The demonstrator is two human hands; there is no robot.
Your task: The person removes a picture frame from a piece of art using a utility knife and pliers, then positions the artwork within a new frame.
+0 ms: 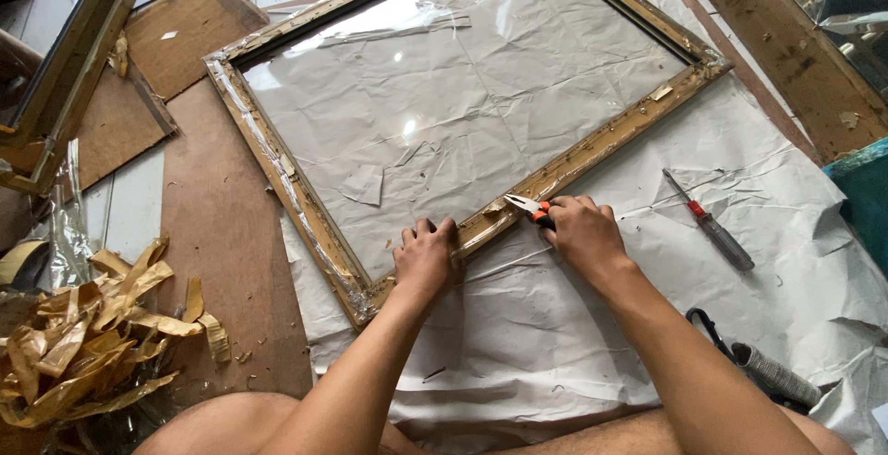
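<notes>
Hands at the near rail of a wooden frame [592,145]

Left hand [425,256] presses flat, fingers curled over the rail's inner edge; right hand [581,233] grips orange-handled pliers [529,206], tips touching the rail just beside it.

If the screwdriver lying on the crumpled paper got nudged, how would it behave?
The screwdriver looks rigid with a rounded handle, so it would probably roll a little. The creased paper under it would likely stop it soon. It seems light for one hand.
</notes>
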